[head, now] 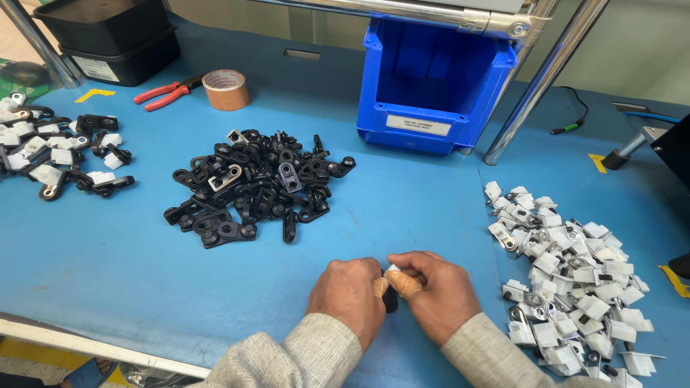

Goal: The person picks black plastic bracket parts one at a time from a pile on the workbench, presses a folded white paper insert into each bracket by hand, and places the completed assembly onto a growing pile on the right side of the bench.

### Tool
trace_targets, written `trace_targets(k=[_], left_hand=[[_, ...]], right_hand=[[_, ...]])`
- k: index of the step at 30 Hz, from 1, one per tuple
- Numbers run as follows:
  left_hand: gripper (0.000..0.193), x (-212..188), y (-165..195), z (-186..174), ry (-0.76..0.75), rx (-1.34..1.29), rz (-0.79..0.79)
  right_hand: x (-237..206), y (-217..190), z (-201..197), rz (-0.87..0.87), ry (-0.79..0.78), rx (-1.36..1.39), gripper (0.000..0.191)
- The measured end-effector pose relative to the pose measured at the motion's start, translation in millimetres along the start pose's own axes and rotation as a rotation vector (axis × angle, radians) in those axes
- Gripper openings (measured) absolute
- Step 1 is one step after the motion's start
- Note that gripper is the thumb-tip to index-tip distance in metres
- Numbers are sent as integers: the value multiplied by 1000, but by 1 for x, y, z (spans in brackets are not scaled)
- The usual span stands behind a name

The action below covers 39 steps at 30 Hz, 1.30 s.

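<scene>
Small black clip [390, 298] mostly hidden between both hands; shape hard to make out. Left hand [348, 293] and right hand [431, 291] closed on it together, low over blue table [108, 251], between black-clip pile [255, 188] and white-piece pile [568, 280].

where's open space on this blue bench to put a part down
Bare blue mat lies left of the hands, below the black clip pile, and between that pile and the white clip pile. It is crowded at the mixed pile far left, and around the blue bin.
</scene>
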<state>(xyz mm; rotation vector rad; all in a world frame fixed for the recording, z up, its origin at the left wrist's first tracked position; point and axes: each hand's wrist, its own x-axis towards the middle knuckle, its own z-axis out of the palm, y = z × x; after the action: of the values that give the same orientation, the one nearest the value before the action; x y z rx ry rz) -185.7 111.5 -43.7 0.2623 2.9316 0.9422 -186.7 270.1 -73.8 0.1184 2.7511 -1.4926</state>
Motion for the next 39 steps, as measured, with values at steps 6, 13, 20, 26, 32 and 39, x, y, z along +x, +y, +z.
trace_targets(k=[6,13,20,26,32,39], left_hand=[[31,3,6,-13,-244,-596,-524],[20,0,5,-18,-175,-673,-368],[29,-11,0,-7,-72,-504,-136],[53,-7,-4,0,-210,-767,-310],[46,1,-20,10,-235,-1236,-510],[50,5,-26,14,-322,-1164,-482]], right_hand=[[5,2,-7,223,-92,339,32],[0,-6,-7,98,-31,285,31],[0,-9,-1,418,97,511,28],[-4,-15,0,245,31,398,28],[1,-9,-11,568,-63,575,36],[20,18,-13,659,-325,577,29]])
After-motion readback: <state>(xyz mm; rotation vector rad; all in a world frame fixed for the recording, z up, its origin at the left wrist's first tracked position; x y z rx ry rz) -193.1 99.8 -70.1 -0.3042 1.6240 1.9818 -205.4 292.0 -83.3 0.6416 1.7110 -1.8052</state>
